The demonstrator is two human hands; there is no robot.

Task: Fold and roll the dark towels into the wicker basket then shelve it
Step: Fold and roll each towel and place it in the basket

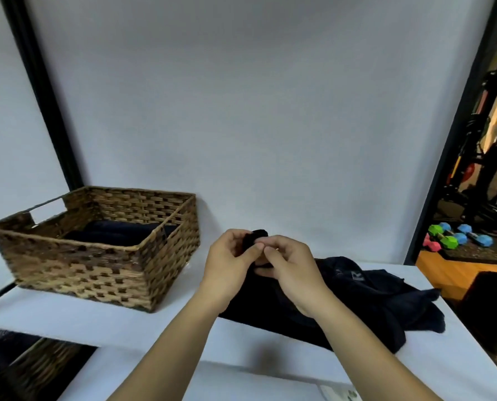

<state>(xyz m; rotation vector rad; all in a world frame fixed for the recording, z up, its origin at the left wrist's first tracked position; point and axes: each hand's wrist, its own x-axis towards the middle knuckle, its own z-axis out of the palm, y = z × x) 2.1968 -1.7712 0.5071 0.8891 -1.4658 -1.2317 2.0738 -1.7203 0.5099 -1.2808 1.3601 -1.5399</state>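
Both hands are pinching a raised corner of the dark towel, left hand and right hand touching over it. It's sprawling on the white tabletop, stretching right and nearward from the hands. The wicker basket is sitting left, already holding rolled towels, closer to the left hand.

A pale letter "R" on the dark towel, nothing else legible.
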